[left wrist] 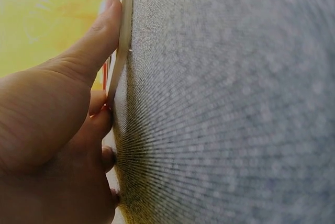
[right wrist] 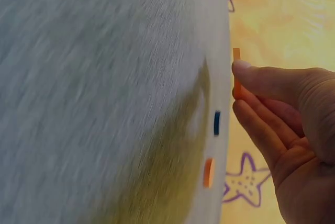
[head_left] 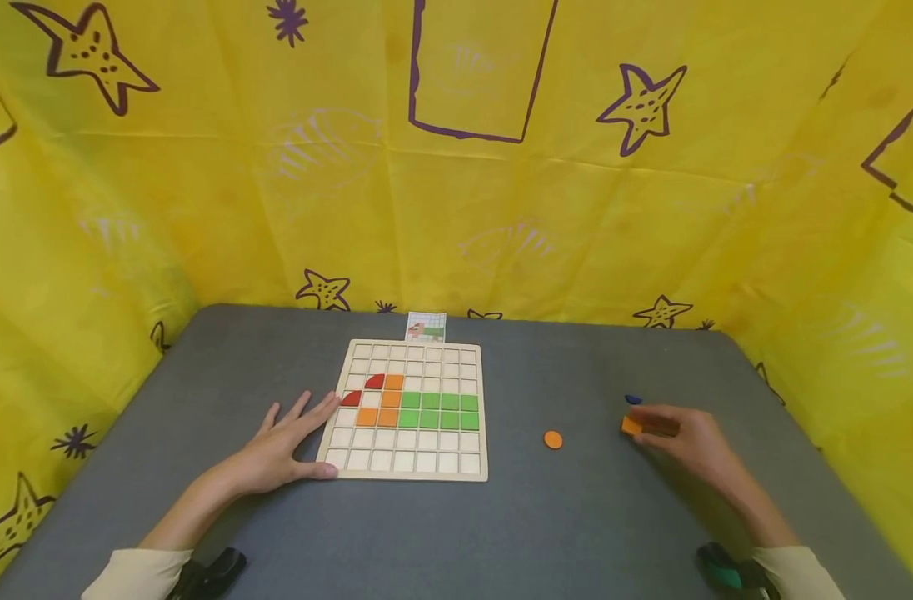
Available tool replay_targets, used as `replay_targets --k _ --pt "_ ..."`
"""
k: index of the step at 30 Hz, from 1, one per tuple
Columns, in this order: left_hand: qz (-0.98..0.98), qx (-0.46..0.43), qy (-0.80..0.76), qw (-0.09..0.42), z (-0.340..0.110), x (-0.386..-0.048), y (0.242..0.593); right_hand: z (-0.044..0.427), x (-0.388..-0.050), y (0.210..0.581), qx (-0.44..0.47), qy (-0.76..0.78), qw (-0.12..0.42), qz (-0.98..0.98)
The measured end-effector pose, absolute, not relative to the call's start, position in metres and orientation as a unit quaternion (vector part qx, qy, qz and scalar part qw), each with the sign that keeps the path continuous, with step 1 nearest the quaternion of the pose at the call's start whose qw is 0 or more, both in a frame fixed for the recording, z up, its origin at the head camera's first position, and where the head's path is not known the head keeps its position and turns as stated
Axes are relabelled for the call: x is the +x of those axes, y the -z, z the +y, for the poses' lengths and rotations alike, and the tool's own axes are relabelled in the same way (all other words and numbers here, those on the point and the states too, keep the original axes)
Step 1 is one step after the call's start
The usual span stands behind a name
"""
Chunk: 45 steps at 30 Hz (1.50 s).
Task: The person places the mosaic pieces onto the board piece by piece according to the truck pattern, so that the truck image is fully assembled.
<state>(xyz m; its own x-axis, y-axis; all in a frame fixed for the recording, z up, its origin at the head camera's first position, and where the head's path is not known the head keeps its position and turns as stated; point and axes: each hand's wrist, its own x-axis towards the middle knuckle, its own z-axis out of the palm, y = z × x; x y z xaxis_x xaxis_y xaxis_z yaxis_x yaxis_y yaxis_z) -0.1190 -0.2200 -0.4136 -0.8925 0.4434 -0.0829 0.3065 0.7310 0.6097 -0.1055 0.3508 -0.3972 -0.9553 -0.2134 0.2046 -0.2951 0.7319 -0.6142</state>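
My right hand (head_left: 692, 442) pinches an orange square tile (head_left: 631, 426) between thumb and fingertips. The right wrist view shows this tile (right wrist: 237, 75) edge-on, lifted off the table. My left hand (head_left: 276, 450) lies spread at the left side of a pale wooden grid board (head_left: 426, 461). Its thumb (left wrist: 107, 30) touches the board's near left corner, and the fingers rest along the left edge. Set in the grid are two red quarter-round tiles (head_left: 376, 382), several orange square tiles (head_left: 390, 399) and a block of several green square tiles (head_left: 430, 402).
An orange round piece (head_left: 552, 439) lies between the board and my right hand. A small dark blue piece (head_left: 633, 399) lies just beyond that hand. Behind the board is a small pattern card (head_left: 426, 327). A yellow patterned cloth (head_left: 456, 200) surrounds the grey table (head_left: 531, 533).
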Motion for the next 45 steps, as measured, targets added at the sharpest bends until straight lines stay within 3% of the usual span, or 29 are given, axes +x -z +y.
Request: replay_targets --k 14,45 --pt "0.925 0.2 -0.302 0.111 -0.219 -0.118 0.413 0.295 -0.126 0.397 0.191 -0.369 0.028 -0.909" --pt "0.926 0.193 -0.302 0.122 -0.219 -0.119 0.413 0.228 -0.145 0.401 0.221 -0.391 -0.015 -0.893"
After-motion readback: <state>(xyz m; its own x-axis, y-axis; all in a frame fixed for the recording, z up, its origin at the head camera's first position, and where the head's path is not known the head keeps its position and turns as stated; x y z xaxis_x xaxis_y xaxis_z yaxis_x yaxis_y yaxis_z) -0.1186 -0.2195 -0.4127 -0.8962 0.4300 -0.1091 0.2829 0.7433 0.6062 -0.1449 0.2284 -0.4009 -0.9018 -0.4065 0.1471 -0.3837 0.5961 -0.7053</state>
